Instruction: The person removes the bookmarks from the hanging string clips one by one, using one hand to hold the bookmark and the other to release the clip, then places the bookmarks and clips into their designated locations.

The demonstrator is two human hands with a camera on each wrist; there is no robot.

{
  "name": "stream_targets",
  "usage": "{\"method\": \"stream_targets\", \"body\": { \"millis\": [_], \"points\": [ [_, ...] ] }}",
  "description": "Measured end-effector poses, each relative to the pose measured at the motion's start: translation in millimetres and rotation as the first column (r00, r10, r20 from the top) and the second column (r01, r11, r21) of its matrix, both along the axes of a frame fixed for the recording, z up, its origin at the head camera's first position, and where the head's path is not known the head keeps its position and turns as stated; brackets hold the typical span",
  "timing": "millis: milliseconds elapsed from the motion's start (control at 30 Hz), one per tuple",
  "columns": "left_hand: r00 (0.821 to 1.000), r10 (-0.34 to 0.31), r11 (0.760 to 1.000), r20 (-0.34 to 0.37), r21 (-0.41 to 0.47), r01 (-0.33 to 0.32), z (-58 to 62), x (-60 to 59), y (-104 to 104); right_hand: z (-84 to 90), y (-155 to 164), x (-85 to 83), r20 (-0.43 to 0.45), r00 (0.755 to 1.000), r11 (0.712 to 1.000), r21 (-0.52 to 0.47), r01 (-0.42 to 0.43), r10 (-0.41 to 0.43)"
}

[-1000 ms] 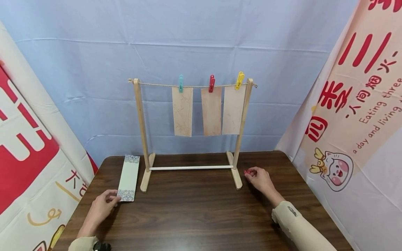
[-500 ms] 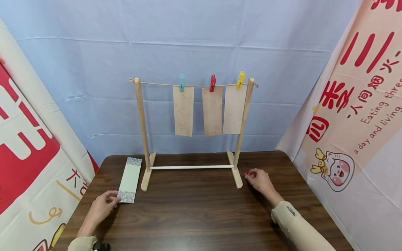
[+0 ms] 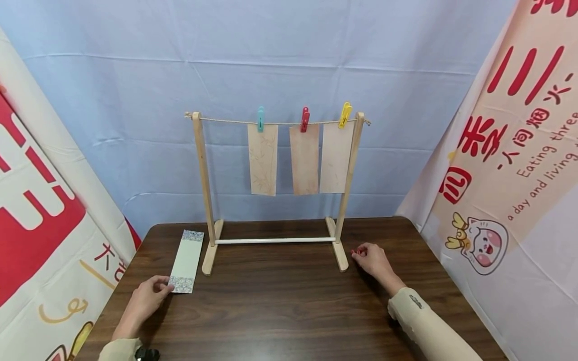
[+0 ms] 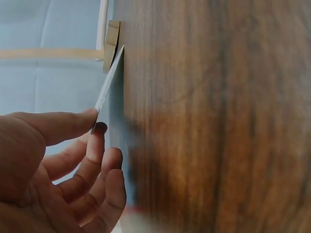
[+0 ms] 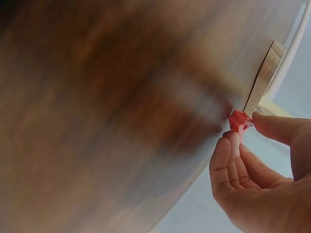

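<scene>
At the left of the table, my left hand (image 3: 145, 301) pinches the lower left corner of a pale green paper card (image 3: 187, 260) with blue patterned ends. The left wrist view shows the card (image 4: 108, 85) edge-on between thumb and fingertip, its far end tilted down close to the tabletop. Right of the rack, my right hand (image 3: 373, 259) holds a red clothespin (image 5: 239, 120) between thumb and fingers, low over the wood. Three paper cards hang from the string under a teal clothespin (image 3: 260, 120), another red clothespin (image 3: 304, 120) and a yellow clothespin (image 3: 345, 116).
A wooden rack (image 3: 204, 180) with a string (image 3: 230, 121) across its top and a white bar (image 3: 275, 240) at its base stands at the back of the brown table (image 3: 280, 311). Behind it hangs a light blue cloth (image 3: 280, 60); printed banners flank both sides.
The far end of the green card has dropped slightly toward the table in my left hand. My right hand stays nearly still with the red clothespin.
</scene>
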State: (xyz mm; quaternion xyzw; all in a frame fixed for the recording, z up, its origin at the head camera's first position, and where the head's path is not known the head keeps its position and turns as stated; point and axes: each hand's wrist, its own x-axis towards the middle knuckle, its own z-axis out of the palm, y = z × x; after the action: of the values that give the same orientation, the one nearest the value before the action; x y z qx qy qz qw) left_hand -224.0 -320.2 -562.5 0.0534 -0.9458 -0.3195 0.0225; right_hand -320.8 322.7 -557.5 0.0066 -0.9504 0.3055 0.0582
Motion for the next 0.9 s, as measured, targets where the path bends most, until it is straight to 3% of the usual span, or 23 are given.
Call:
{"method": "stream_targets", "body": {
  "millis": [333, 900],
  "points": [
    [0.998, 0.024, 1.000, 0.053, 0.001, -0.024, 2.8, -0.4, 1.0, 3.6, -2.7, -5.0, 0.008, 1.000, 0.998, 0.065, 0.010, -0.010],
    [0.995, 0.048, 0.999, 0.093, -0.030, -0.046, 2.2, -0.7, -0.7, 5.8, -7.0, -2.1, 0.026, 0.999, 0.996, 0.086, 0.016, -0.018]
  ]
}}
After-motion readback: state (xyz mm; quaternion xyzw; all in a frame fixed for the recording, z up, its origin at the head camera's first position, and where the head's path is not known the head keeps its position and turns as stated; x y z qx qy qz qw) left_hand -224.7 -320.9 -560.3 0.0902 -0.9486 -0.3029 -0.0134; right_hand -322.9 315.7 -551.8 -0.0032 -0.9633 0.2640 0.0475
